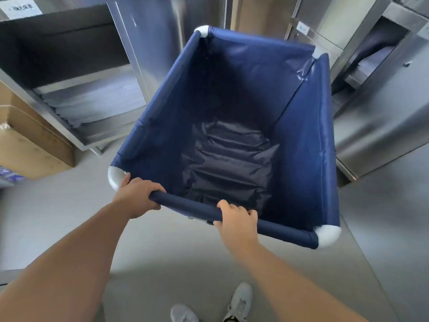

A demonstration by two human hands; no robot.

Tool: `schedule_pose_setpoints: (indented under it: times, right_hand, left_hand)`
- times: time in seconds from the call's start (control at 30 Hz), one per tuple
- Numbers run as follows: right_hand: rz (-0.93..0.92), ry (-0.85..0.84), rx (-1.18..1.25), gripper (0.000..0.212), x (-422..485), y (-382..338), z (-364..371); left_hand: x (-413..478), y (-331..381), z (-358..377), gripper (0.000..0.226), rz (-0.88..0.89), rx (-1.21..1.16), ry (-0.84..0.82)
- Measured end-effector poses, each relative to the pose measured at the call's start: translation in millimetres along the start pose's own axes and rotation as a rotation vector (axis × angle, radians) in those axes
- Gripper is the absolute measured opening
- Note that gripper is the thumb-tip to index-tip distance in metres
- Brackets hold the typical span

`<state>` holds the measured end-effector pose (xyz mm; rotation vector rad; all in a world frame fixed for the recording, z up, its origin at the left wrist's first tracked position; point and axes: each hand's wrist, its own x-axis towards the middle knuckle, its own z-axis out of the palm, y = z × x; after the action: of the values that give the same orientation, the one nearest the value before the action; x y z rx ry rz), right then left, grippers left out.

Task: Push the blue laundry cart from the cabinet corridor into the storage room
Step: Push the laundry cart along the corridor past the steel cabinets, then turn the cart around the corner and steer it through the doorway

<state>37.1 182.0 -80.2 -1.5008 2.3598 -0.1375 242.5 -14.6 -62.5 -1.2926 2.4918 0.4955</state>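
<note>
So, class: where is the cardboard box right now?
In the head view, the cardboard box sits on the floor at the far left, beside the open steel cabinet and left of the blue laundry cart.

A: What's worn? Sleeves?
B: None visible, both forearms bare up to left hand (135, 197) and right hand (238, 223). No rings.
A: Feet?
B: Light grey sneakers (240, 300), scuffed.

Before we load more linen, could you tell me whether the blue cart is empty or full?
Empty: inside the blue cart only its dark, creased fabric bottom shows, with no laundry lying on it.
</note>
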Motion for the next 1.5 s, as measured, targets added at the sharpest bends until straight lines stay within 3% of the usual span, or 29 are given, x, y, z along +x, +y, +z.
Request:
schedule_pose_setpoints:
  times: [0.07,0.2,0.27,0.33,0.4,0.47,0.53,0.6,0.73,0.97,1.13,1.2,1.33,1.5]
  right_hand:
    - [0.004,-0.041,0.034,0.022,5.4,-4.6,0.6]
    - [-0.044,-0.235,0.330,0.037,25.7,8.0,-27.9]
    - [0.040,-0.067,0.276,0.039,37.0,39.0,-49.6]
    - [0.205,0.181,0.078,0.038,38.2,86.4,-69.5]
    - [0.414,0.297,-0.065,0.049,32.5,138.9,-83.7]
    - [0.743,0.259,-0.034,0.072,21.9,187.1,-91.3]
    - [0.965,0.070,0.109,0.078,15.8,211.9,-92.1]
    - [0.927,-0.120,0.162,0.063,13.4,216.6,-89.4]
    - [0.813,-0.186,0.187,0.048,8.3,210.3,-91.2]
    - [0.820,-0.295,0.367,0.048,-21.9,199.7,-83.2]
    - [0.824,-0.444,0.539,0.062,-33.3,182.4,-79.3]
    - [0.814,-0.454,0.608,0.063,-38.7,170.6,-73.8]
    - [0.838,-0.495,0.672,0.065,-50.3,142.4,-59.1]
    - [0.883,-0.500,0.694,0.065,-79.9,121.3,-41.5]
  left_hand:
    - [6.9,0.2,-6.2,0.016,-0.012,0.114,0.044]
    - [12.5,15.9,-2.8,0.057,-0.190,0.314,0.077]
    - [13.3,37.1,-4.7,0.064,-0.121,0.309,0.156]
    - [14.2,71.8,-5.2,0.056,0.119,0.304,0.212]
    - [13.9,111.1,5.8,0.041,0.309,0.198,0.147]
    - [12.4,139.3,19.0,0.036,0.328,0.047,0.119]
    - [17.9,144.6,26.4,0.028,0.349,0.220,0.188]
    - [26.6,143.6,26.0,0.025,0.352,0.424,0.161]
    - [44.8,143.1,16.6,0.040,0.211,0.542,0.133]
    - [51.4,120.1,12.9,0.044,0.156,0.713,0.110]
    - [51.5,93.1,7.2,0.037,0.137,0.754,0.118]
    - [50.7,83.2,0.9,0.022,0.098,0.625,0.145]
    - [44.5,74.5,-5.6,0.036,-0.026,0.507,0.142]
    - [29.3,79.9,20.7,0.039,-0.121,-0.071,0.212]
